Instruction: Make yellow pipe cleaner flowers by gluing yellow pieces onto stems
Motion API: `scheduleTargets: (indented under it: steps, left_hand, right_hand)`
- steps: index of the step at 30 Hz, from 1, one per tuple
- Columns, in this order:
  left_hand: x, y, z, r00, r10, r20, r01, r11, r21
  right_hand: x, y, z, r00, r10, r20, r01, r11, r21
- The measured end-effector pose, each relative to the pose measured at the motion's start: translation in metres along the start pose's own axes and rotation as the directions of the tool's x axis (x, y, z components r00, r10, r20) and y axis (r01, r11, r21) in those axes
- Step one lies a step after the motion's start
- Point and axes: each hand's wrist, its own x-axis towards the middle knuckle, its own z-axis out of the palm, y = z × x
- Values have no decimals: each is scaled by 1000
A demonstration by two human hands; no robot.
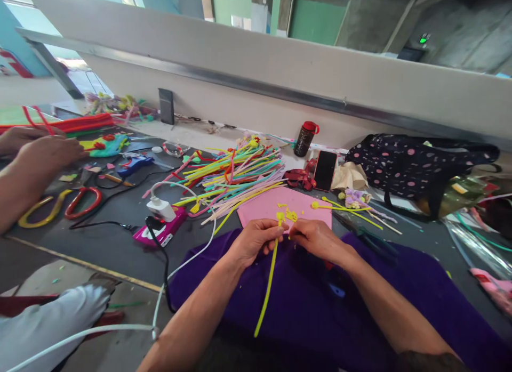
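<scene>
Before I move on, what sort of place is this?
Likely a shared craft workshop: a heap of long, fuzzy multicoloured stems lies on the dark grey table, the wearer's left hand holds a fuzzy yellow stem, and another person's hands hold red stems.

At the far side of the counter (pixel 96 249), a black bottle (pixel 304 143) with a red lid stands before a pale partition (pixel 256 55). Nearer and just right is a dark-screened phone (pixel 325 170); farther right lies a dark patterned bag (pixel 390 167). On the left, a white plug (pixel 160 209) sits in a magenta power strip (pixel 172 229). Beyond lie scissors (pixel 76 216) with red and yellow handles and a blue glue gun (pixel 135 165). A black box (pixel 166 106) stands far left by the partition.
</scene>
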Motion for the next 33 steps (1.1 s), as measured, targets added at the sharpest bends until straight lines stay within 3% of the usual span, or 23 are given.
scheduleTargets:
  steps: [5,11,18,25,33]
  left_hand:
    - [-2,3,-2,994,-61,89,68,995,-76]
    - [0,2,-4,996,-59,70,67,990,-126]
    - [0,1,-4,993,-75,91,88,984,-154]
    - [-1,2,-4,989,-95,117,114,978,-175]
    - [1,2,-4,990,-111,88,125,977,-172]
  right_hand:
    - [0,-2,-6,1000,-18,-24,18,1000,20]
    - [-2,-6,-19,993,1,-114,24,976,217]
    - [-1,-5,-19,992,47,-114,-8,948,317]
    - [1,-1,-13,997,18,-77,4,962,274]
    - [5,5,-4,1000,-20,4,20,998,-52]
